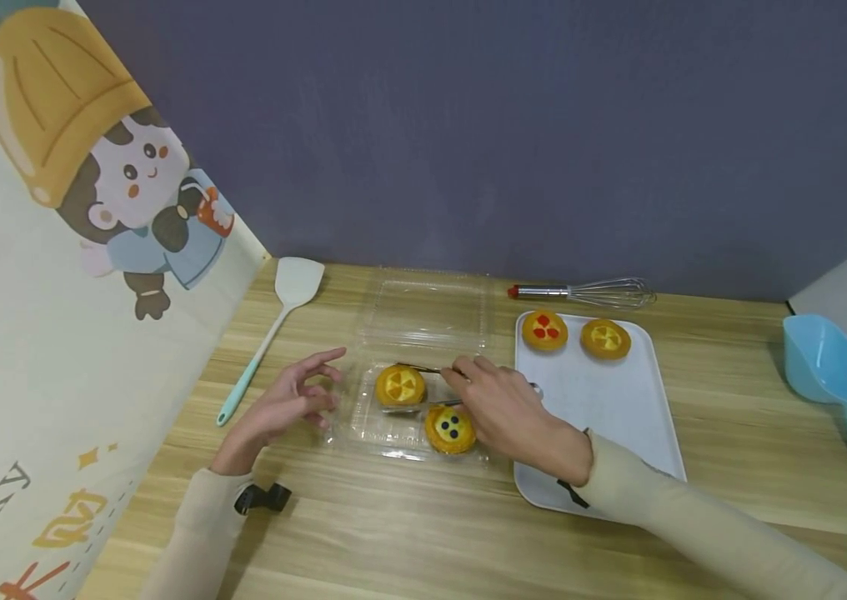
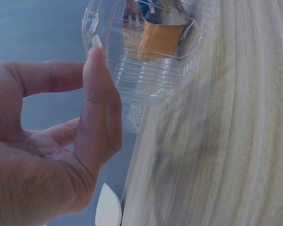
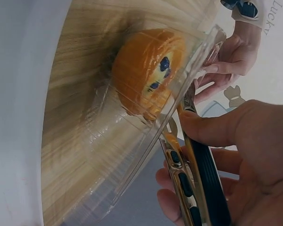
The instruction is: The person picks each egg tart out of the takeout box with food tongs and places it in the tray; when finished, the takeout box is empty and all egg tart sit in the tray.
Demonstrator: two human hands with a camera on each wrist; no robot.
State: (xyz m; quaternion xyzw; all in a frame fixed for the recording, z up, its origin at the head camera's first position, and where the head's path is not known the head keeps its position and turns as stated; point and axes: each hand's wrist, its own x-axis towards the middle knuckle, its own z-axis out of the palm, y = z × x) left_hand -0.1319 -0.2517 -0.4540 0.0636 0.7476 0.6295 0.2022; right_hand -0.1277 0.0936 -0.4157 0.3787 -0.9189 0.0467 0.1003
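Observation:
My right hand [image 1: 502, 408] grips a pair of tongs [image 3: 205, 174], metal with dark inserts along the handles. In the head view the tong arms reach to either side of a tart with yellow and orange wedges [image 1: 399, 387], within the base of a clear plastic clamshell box [image 1: 378, 432]. Whether that tart touches the box floor, I cannot tell. Near it in the box sits a tart with blue dots [image 1: 450, 430]. My left hand [image 1: 292, 402] is beside the box's left edge, fingers loosely bent and holding nothing. Contact with the rim is unclear.
The box's raised lid [image 1: 431, 310] lies toward the back wall. On the right, a white tray [image 1: 603, 417] bears a red-topped tart [image 1: 544, 331] and a yellow-wedge tart [image 1: 606, 339]. A whisk [image 1: 581, 292], a spatula [image 1: 273, 333] and a blue scoop [image 1: 829, 367] lie around.

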